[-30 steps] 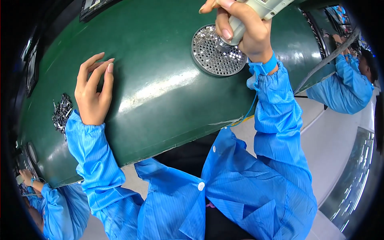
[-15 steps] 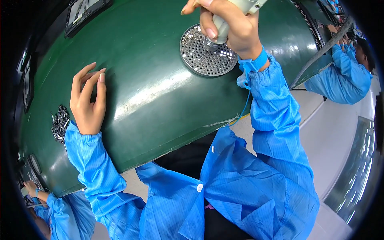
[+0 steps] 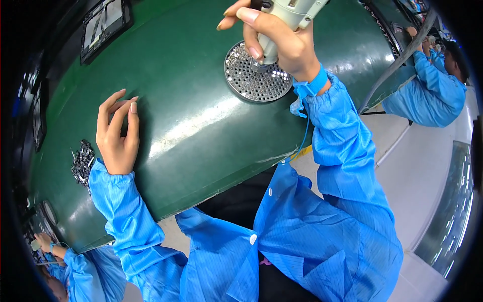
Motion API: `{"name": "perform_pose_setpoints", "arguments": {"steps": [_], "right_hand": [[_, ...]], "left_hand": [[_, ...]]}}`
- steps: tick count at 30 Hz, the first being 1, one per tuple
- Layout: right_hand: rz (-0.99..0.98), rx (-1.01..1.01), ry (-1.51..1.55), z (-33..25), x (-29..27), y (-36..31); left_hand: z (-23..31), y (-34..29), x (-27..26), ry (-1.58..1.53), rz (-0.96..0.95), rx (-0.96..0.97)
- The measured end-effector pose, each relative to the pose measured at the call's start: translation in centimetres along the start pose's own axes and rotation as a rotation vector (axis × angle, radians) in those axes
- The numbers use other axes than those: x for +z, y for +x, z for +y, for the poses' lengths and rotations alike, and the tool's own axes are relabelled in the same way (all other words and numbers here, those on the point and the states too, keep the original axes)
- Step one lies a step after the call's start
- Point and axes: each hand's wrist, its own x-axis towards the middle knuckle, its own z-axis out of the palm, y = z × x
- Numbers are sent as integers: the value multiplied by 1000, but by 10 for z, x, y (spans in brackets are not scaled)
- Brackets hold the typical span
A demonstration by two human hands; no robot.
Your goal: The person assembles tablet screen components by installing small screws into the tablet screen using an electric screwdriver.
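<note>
In my right hand (image 3: 289, 43) is a pale electric screwdriver (image 3: 297, 10), gripped near its lower end. Its nose points down at a round metal screw tray (image 3: 256, 83) full of small holes; bright screws lie scattered over the tray's far part. Whether the bit touches the tray is hidden. A blue wrist strap (image 3: 314, 83) circles my right wrist, and its thin cord hangs toward the table edge. Over the green table my left hand (image 3: 118, 138) has loosely bent, parted fingers and nothing in them. Beside its wrist lies a heap of small black and silver parts (image 3: 83, 163).
A dark-framed flat device (image 3: 104, 27) lies at the far left of the green table mat (image 3: 176, 75). Another dark frame (image 3: 39, 116) stands at the left edge. A grey cable (image 3: 397, 65) crosses at right. Co-workers in blue sleeves sit at right (image 3: 427, 95) and lower left (image 3: 90, 272).
The whole view has shifted slightly, with the left side of the table sitting lower in the picture. My right hand still holds the screwdriver over the tray; my left hand stays beside the heap.
</note>
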Motion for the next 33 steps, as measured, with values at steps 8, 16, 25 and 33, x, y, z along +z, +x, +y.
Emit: {"name": "perform_pose_setpoints", "arguments": {"steps": [8,16,25,33], "right_hand": [[-80,-172,-49,1,-14,13],[-66,-63,7,-27,-9,23],[-43,-34,55,-21,17,39],[-2,-61,14,-13,2,37]], "left_hand": [[-1,2,-1,-27,14,-16],[10,9,13,-69,91,34],[-10,-15,4,-36,54,24],[17,-1,4,-55,143,139]]}}
